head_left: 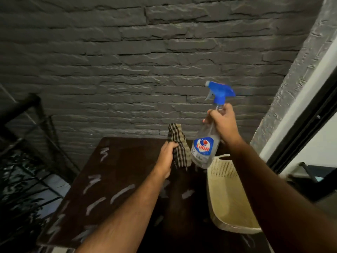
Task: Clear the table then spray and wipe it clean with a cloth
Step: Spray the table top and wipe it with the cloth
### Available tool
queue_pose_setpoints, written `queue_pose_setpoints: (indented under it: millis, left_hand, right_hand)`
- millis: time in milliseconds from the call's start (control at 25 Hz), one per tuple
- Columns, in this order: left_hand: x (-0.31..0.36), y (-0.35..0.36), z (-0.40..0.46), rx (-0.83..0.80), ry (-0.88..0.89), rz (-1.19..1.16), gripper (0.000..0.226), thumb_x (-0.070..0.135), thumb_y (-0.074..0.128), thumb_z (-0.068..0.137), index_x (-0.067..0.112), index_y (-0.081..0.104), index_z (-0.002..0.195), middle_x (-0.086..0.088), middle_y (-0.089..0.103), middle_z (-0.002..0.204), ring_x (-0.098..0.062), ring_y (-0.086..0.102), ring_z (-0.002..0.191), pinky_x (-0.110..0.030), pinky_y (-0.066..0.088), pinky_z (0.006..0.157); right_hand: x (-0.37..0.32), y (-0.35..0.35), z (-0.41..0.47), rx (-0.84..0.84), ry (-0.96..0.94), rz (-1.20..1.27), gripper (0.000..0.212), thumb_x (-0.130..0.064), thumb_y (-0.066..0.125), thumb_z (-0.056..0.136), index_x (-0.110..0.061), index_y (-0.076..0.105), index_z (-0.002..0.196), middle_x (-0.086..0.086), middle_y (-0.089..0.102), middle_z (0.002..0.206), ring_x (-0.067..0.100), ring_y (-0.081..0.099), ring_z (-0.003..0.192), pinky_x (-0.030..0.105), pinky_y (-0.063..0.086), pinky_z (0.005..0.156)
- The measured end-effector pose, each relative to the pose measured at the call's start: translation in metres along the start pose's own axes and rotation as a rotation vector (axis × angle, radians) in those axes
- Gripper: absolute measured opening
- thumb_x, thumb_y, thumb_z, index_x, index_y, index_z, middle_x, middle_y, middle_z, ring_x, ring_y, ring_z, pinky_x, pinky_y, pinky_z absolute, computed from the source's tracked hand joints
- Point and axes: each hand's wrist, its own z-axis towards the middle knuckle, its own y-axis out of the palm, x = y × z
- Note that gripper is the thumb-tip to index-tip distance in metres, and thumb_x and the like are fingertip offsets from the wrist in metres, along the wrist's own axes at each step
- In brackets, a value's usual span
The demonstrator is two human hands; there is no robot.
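My right hand (221,123) is wrapped around the neck of the Colin spray bottle (206,145), just under its blue trigger head (219,92); no finger is on the trigger yet, and the nozzle points left, toward the wall more than the table. My left hand (166,157) clutches the checked cloth (179,147), bunched in the fist with its loose ends sticking up and hanging down, lifted off the surface beside the bottle.

Below both hands lies the dark brown table (127,165), streaked with pale chalky marks (121,192) across its left and near parts. A cream perforated basket (224,194) sits at the table's right edge; I cannot see whether it rests on the table or beside it.

To spray well, I judge I should slide a finger onto the trigger, tip the nozzle down over the streaks, and keep the cloth clear until the surface is wet.
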Motion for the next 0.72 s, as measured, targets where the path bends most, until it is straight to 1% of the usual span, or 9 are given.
queue_pose_setpoints:
  millis: [80,160,240,320,400,440,560,680,720]
  left_hand:
    - [0.009,-0.036,-0.001,0.000,-0.012,-0.044,0.025,0.027,0.051,0.095,0.015,0.061,0.114,-0.009,0.070,0.107,-0.022,0.067,0.099,-0.039,0.052,0.085]
    - [0.014,-0.085,0.000,0.022,0.016,-0.043,0.032,0.035,0.054,0.095,0.015,0.061,0.118,-0.008,0.071,0.107,-0.021,0.068,0.100,-0.038,0.053,0.087]
    - [0.017,-0.138,0.000,0.086,0.021,-0.025,0.036,0.037,0.059,0.092,0.013,0.061,0.118,-0.007,0.073,0.103,-0.021,0.069,0.098,-0.038,0.053,0.089]
    - [0.016,-0.186,0.000,0.125,-0.006,-0.014,0.034,0.037,0.062,0.090,0.016,0.063,0.116,-0.004,0.073,0.103,-0.020,0.069,0.098,-0.040,0.052,0.092]
    - [0.012,-0.234,0.004,0.167,-0.041,0.006,0.030,0.038,0.064,0.089,0.021,0.064,0.113,-0.001,0.072,0.107,-0.019,0.067,0.103,-0.041,0.050,0.096]
    - [0.012,-0.254,0.006,0.187,-0.065,0.022,0.027,0.039,0.064,0.088,0.024,0.064,0.111,0.000,0.071,0.108,-0.018,0.065,0.104,-0.040,0.048,0.097]
    - [0.006,-0.305,0.012,0.253,-0.128,0.040,0.023,0.041,0.063,0.088,0.027,0.063,0.106,0.002,0.068,0.108,-0.015,0.062,0.103,-0.038,0.048,0.096]
    - [0.002,-0.337,0.015,0.302,-0.142,0.046,0.035,0.041,0.065,0.087,0.020,0.064,0.115,-0.002,0.070,0.109,-0.018,0.064,0.102,-0.041,0.049,0.096]
    - [0.002,-0.345,0.017,0.307,-0.137,0.042,0.035,0.040,0.066,0.087,0.020,0.064,0.115,-0.002,0.070,0.108,-0.019,0.065,0.102,-0.042,0.050,0.096]
  right_hand:
    - [0.016,0.040,-0.011,-0.024,0.057,-0.032,0.025,-0.006,0.062,0.087,-0.021,0.048,0.102,0.010,0.058,0.095,0.028,0.063,0.083,0.044,0.057,0.081]
    - [0.034,0.086,-0.020,-0.057,0.136,-0.114,0.026,-0.008,0.067,0.085,-0.020,0.051,0.102,0.009,0.060,0.093,0.027,0.063,0.086,0.044,0.056,0.081]
    - [0.054,0.133,-0.030,-0.092,0.189,-0.228,0.024,-0.006,0.071,0.081,-0.013,0.055,0.097,0.014,0.062,0.085,0.026,0.063,0.079,0.043,0.056,0.075]
    - [0.078,0.171,-0.041,-0.109,0.228,-0.330,0.023,-0.005,0.073,0.077,-0.005,0.057,0.092,0.021,0.066,0.081,0.030,0.064,0.072,0.047,0.056,0.072]
    - [0.104,0.205,-0.052,-0.126,0.271,-0.372,0.027,-0.007,0.076,0.075,-0.002,0.059,0.096,0.025,0.069,0.088,0.040,0.068,0.078,0.054,0.057,0.076]
    - [0.113,0.220,-0.059,-0.137,0.309,-0.353,0.031,-0.007,0.076,0.075,-0.004,0.061,0.101,0.025,0.069,0.093,0.041,0.069,0.084,0.053,0.058,0.078]
    - [0.133,0.265,-0.072,-0.206,0.420,-0.293,0.037,-0.009,0.078,0.077,-0.008,0.060,0.109,0.018,0.070,0.097,0.028,0.070,0.084,0.043,0.059,0.078]
    - [0.143,0.297,-0.075,-0.223,0.432,-0.328,0.036,-0.013,0.081,0.076,-0.008,0.059,0.104,0.011,0.066,0.085,0.023,0.064,0.074,0.045,0.058,0.075]
    - [0.144,0.306,-0.072,-0.222,0.430,-0.337,0.033,-0.012,0.080,0.076,-0.010,0.059,0.101,0.009,0.064,0.082,0.021,0.063,0.071,0.043,0.057,0.071]
